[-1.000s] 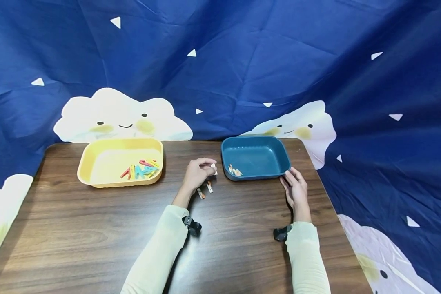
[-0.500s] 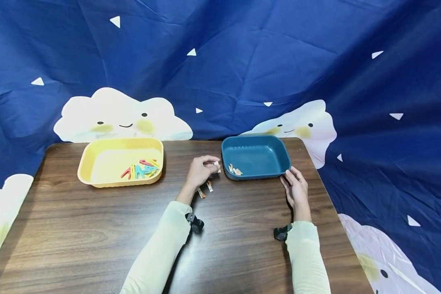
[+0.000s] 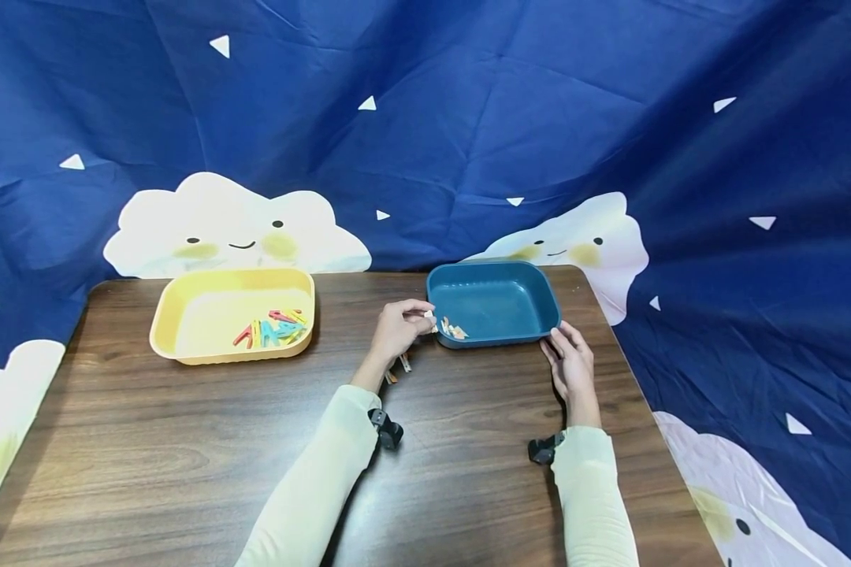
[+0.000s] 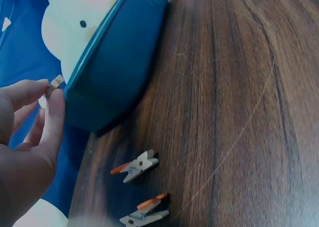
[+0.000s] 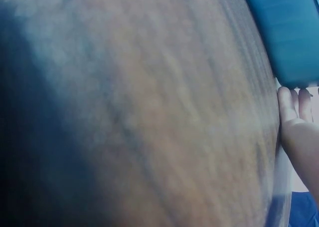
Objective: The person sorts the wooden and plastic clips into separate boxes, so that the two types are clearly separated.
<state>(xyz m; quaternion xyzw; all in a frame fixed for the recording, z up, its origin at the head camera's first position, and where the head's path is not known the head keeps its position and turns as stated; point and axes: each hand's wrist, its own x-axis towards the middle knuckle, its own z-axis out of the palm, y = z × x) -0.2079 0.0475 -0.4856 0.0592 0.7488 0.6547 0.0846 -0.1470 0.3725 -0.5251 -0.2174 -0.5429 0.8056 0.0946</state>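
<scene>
My left hand [image 3: 397, 329] pinches a small wooden clothespin [image 4: 56, 83] between thumb and fingers, right at the near left rim of the blue plastic bin [image 3: 507, 303]. Several wooden clothespins [image 3: 454, 328] lie inside that bin's near left corner. Under the left wrist, two more wooden clothespins with orange ends rest on the table; the left wrist view has one clothespin [image 4: 141, 165] above the other clothespin [image 4: 145, 216]. At the bin's near right corner, my right hand [image 3: 573, 366] touches the wall with fairly straight fingers [image 5: 287, 105].
A yellow plastic bin [image 3: 206, 315] stands on the left, with several red, yellow and blue clothespins [image 3: 273, 331] in its near right part. Both bins sit near the back edge of the wooden table [image 3: 184, 441]. Behind hangs a blue cloth [image 3: 425, 134] with clouds.
My left hand has moved right with the pinched clothespin, from beside the blue bin to its rim. The right hand has stayed at the bin's corner.
</scene>
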